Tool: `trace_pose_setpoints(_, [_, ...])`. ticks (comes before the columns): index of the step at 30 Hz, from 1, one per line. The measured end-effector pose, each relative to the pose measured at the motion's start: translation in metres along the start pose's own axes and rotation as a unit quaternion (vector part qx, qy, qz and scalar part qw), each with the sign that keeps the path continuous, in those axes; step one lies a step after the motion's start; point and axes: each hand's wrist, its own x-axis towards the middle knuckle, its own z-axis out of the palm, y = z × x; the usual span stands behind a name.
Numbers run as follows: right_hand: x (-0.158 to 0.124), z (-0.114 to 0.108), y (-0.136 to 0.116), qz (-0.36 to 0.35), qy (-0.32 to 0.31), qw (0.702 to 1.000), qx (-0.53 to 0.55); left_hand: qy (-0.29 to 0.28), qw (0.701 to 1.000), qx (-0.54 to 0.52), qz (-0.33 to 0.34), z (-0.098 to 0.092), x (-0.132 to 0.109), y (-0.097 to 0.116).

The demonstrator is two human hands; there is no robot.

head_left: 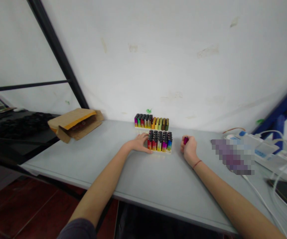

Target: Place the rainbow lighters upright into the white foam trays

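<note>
Two trays of colourful lighters stand on the grey table (143, 179). The near tray (159, 140) holds several upright lighters with black tops. My left hand (139, 143) lies against its left side, fingers stretched along the tray. My right hand (189, 148) rests on the table to the right of the tray, closed round a magenta lighter (185, 140) whose top sticks out. The far tray (151, 122) stands by the wall, beyond both hands.
An open brown cardboard box (75, 123) lies at the table's back left. White power strips and cables (270, 152) crowd the right side, with a blurred purple patch (233, 156) beside them. A black metal frame (59, 53) rises at left. The wall stands close behind.
</note>
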Motion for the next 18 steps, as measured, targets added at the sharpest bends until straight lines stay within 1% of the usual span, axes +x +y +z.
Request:
trace_pose_setpoints(3, [-0.002, 0.001, 0.0, -0.02, -0.03, 0.999, -0.005, 0.003, 1.0, -0.001, 0.005, 0.0, 0.001, -0.002])
trace_pose_setpoints(4, [-0.003, 0.001, -0.001, -0.045, -0.046, 0.998, -0.014, 0.005, 1.0, -0.003, 0.007, 0.001, 0.001, -0.002])
trace_pose_setpoints(6, [-0.008, 0.001, -0.005, -0.122, -0.079, 0.988, -0.047, 0.009, 1.0, -0.01, 0.015, 0.001, 0.002, -0.004])
trace_pose_setpoints(9, [-0.018, 0.001, -0.015, -0.245, -0.113, 0.955, -0.119, 0.017, 0.999, -0.016, 0.027, 0.002, 0.004, -0.006])
trace_pose_setpoints(13, [-0.031, 0.002, -0.031, -0.37, -0.116, 0.898, -0.206, 0.024, 0.999, -0.019, 0.033, 0.004, 0.007, -0.01])
trace_pose_setpoints(15, [-0.035, 0.003, -0.037, -0.417, -0.121, 0.869, -0.236, 0.026, 0.999, -0.022, 0.032, 0.004, 0.007, -0.01])
trace_pose_setpoints(18, [-0.038, 0.005, -0.041, -0.443, -0.163, 0.84, -0.267, 0.022, 0.999, -0.026, 0.028, 0.003, 0.006, -0.008])
